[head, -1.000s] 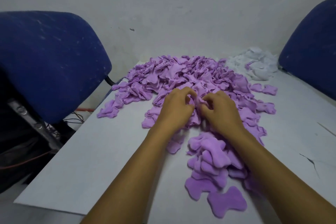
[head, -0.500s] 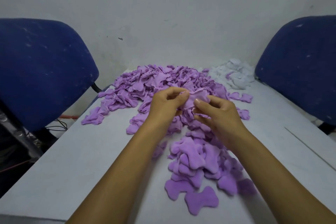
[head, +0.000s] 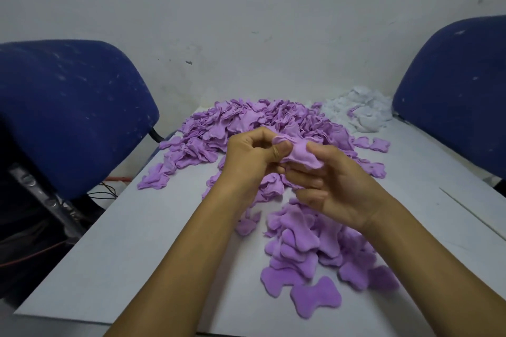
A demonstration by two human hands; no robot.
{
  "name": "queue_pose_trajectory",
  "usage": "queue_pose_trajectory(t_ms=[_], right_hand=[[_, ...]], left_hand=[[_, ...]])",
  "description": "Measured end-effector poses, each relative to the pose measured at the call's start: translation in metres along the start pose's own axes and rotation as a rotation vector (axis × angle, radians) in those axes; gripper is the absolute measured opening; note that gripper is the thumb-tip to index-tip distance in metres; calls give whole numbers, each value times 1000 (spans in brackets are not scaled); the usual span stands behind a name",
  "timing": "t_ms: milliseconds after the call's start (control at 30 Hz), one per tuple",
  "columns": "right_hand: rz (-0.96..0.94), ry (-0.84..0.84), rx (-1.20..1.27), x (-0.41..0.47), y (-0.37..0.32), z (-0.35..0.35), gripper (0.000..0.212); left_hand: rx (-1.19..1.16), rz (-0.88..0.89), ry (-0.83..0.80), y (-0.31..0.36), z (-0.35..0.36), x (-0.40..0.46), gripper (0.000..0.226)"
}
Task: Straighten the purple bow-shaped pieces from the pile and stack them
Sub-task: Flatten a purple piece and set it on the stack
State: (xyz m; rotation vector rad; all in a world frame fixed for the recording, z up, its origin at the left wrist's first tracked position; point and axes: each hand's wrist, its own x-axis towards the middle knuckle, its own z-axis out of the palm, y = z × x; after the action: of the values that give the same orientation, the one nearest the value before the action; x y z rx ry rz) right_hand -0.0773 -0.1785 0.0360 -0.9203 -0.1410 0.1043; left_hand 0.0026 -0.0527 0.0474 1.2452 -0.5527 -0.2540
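A big pile of crumpled purple bow-shaped pieces [head: 246,128] covers the far middle of the white table [head: 137,241]. One purple piece [head: 301,154] is lifted above the table between both hands. My left hand [head: 252,156] pinches its left end with thumb and curled fingers. My right hand [head: 336,186] holds its right end, thumb on top and fingers underneath. Closer to me lies a loose heap of flattened purple pieces [head: 309,249], with one flat bow [head: 315,297] at its near edge.
A pile of white pieces [head: 361,112] sits at the far right of the table. Blue chair backs stand on the left [head: 68,107] and on the right [head: 460,90]. A white wall closes the back. Cables lie on the floor at left.
Both hands picked a purple piece out of the pile and raised it above the table. They now hold it closer to me, spread between them.
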Motion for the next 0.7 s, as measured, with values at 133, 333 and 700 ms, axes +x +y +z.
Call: queue_pose_trajectory(t_ms=[133, 333, 700], right_hand=[[72, -105, -20, -4, -3, -6, 40], [-115, 189, -345, -8, 0, -8, 10], [-407, 589, -739, 6, 15, 3, 42]], left_hand=[[84, 58, 78, -4, -5, 1, 27], [218, 138, -56, -6, -13, -6, 24], [259, 186, -55, 2, 3, -24, 25]])
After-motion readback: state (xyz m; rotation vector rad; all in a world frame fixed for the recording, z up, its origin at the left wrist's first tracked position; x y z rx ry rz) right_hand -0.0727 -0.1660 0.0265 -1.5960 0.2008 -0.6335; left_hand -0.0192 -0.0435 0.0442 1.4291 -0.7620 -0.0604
